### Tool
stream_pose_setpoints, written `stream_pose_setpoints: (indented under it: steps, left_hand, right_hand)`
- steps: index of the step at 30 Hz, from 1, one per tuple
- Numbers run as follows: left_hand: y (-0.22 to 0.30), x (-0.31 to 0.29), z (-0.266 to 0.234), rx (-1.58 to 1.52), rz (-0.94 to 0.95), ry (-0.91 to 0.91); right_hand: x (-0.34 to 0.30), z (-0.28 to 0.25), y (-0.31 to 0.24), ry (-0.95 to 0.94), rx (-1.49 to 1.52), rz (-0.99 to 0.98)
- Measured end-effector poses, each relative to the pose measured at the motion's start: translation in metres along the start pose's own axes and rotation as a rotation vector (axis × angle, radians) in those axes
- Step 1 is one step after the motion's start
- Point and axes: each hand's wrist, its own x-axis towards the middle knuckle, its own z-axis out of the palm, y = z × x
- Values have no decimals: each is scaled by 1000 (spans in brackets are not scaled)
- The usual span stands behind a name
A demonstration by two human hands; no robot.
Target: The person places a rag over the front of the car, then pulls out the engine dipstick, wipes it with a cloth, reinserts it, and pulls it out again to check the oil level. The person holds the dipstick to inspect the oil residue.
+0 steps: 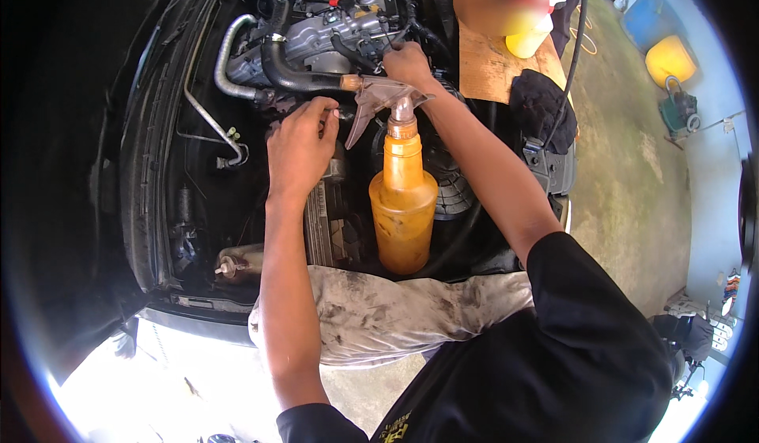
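Observation:
My left hand (302,144) is in the engine bay, just below a thick black hose (291,71), with its fingers curled together. What they hold, if anything, is hidden. Farther in, my right hand (407,65) is closed at the lower edge of the metal engine (316,36), its fingertips at some small part I cannot make out. A yellow-orange spray bottle (404,214) with a clear trigger head (379,103) stands upright between my forearms. Its head partly covers the area between my hands.
A stained cloth (395,309) lies over the front edge of the bay. On the right are a wooden board (486,71), a yellow container (528,41) and a dark cloth (544,111). A silver pipe (224,60) bends left of the engine. A blue barrel (650,18) stands farther off.

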Motion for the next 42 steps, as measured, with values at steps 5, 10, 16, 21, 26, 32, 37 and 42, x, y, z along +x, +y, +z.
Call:
stream_pose_setpoints:
  steps: [5,10,16,21,26,32,37,42]
  left_hand:
    - [6,3,14,-42,50,32]
    - [-10,42,54,-402,110,-108]
    - [0,95,114,-981,-349,-426]
    - [-26,114,143,-662,-250,-334]
    - [0,109,124,-258,-251,-231]
    - [-5,115,128,-210,-158,-132]
    - [8,113,122,-221,-139,-98]
    - [11,110,123,-140,-130,-55]
  right_hand:
    - [-4,-6,10,45,65,95]
    - [59,12,64,60,-7,4]
    - [76,4,65,-134,-110,-69]
    - [49,36,49,45,-371,-269]
    - [34,31,17,11,-245,29]
    - [38,35,28,213,-118,1]
    - [46,30,35,255,-67,64]
    - [51,21,27,88,70,68]
